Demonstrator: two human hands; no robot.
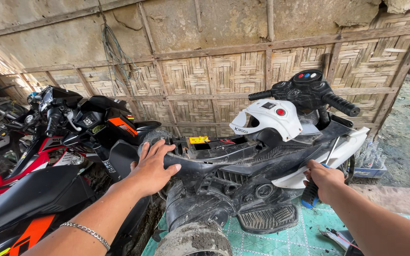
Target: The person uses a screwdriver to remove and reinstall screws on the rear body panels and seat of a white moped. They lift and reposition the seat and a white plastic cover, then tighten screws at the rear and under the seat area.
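Your left hand point(153, 168) lies flat, fingers spread wide, pressed on the black seat edge of the toy bike point(257, 166), gripping nothing; prob. it's there to steady the body so it won't rock. Your right hand point(325, 179) is closed round a screwdriver point(320, 178) w/ a black-and-blue handle, shaft angled up past your knuckles toward the white side panel point(333, 159), tip touching or just short of it; can't tell which. Held that way the tip meets the panel edge while your other hand braces the opposite end. The bike sits between your two hands, seat off, w/ a yellow-topped battery point(199, 140) and wires exposed just beyond your left fingertips. Further from your left hand, up and to the right, the white front cover point(269, 118) w/ a red button sits under the handlebars point(309, 92). Outside your left arm stands a full-size black-and-orange motorcycle point(48, 156), v. close, crowding your elbow room that side. Below your hands: footrest point(267, 218), a muddy wheel point(195, 239), green tiled mat point(290, 239). Past your right hand, a crate of bottles point(368, 163) by the woven wall point(214, 78). Some small item lies on the mat under your right forearm, too cut off to ID.
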